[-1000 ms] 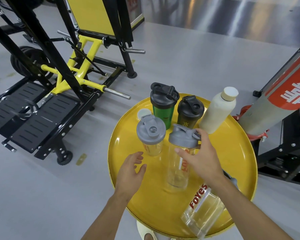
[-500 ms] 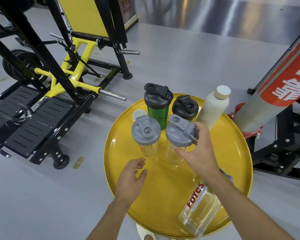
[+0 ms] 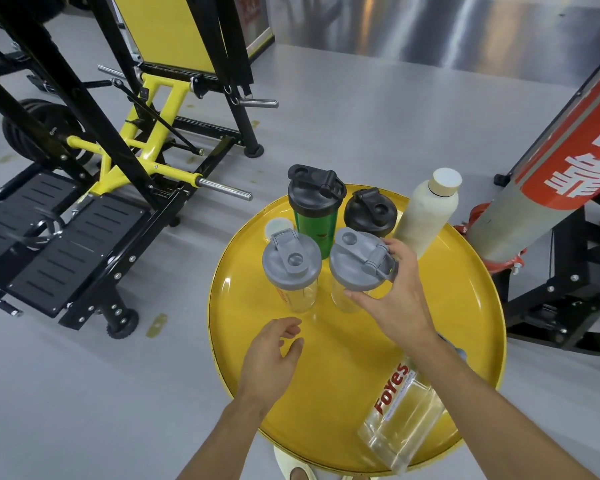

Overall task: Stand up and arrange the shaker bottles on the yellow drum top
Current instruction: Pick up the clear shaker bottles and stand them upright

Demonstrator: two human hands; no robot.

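On the yellow drum top (image 3: pixel 465 323) stand a green shaker with a black lid (image 3: pixel 314 216), a black shaker (image 3: pixel 369 213) and a cream bottle (image 3: pixel 423 216) along the back. In front of them stand two clear shakers with grey lids. My right hand (image 3: pixel 392 299) grips the lid of the right clear shaker (image 3: pixel 355 265), which is upright on the drum. The left clear shaker (image 3: pixel 291 268) stands free beside it. My left hand (image 3: pixel 271 358) hovers open over the drum's near left. A clear "FoYes" shaker (image 3: pixel 402 417) lies on its side at the near right, partly under my right forearm.
A small white cap (image 3: pixel 277 226) lies behind the left clear shaker. A black and yellow gym machine (image 3: pixel 94 174) stands on the grey floor to the left. A slanted red and grey post (image 3: pixel 548 181) on a black base rises to the right.
My right hand carried the right clear shaker away from me and set it beside the other grey-lidded one, in front of the black shaker. My left hand stayed open, shifting slightly.
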